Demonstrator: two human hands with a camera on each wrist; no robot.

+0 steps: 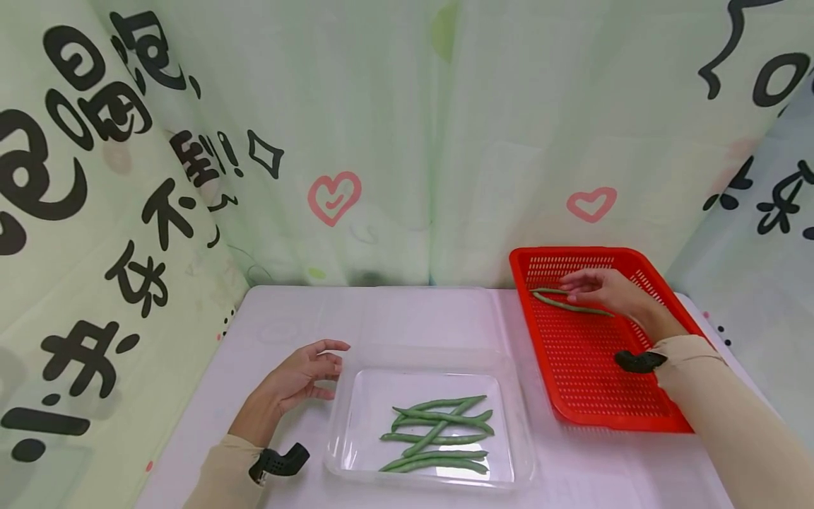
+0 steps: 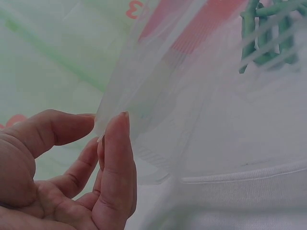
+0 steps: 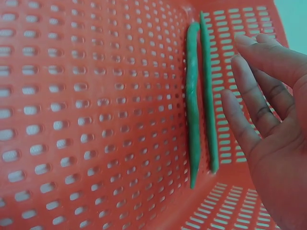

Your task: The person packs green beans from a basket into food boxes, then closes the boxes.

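Over the back of the red plastic basket [image 1: 553, 396], my right hand [image 1: 600, 288] hovers with loosely bent fingers and nothing in them. Two green beans lie in the basket just beneath it; in the right wrist view, the thicker green bean [image 3: 193, 100] and the thinner green bean [image 3: 208, 96] lie side by side near the basket wall, apart from the fingertips. My left hand [image 1: 309, 373] is at the left edge of the clear plastic box [image 1: 420, 359], its relaxed fingertips at the rim. Several green beans [image 1: 439, 440] lie crossed and side by side inside that box.
A white table [image 1: 305, 311] bears the box and, to its right, the basket. Printed curtains [image 1: 394, 141] hang behind the table and at both sides. The basket's back edge stands close to the rear curtain.
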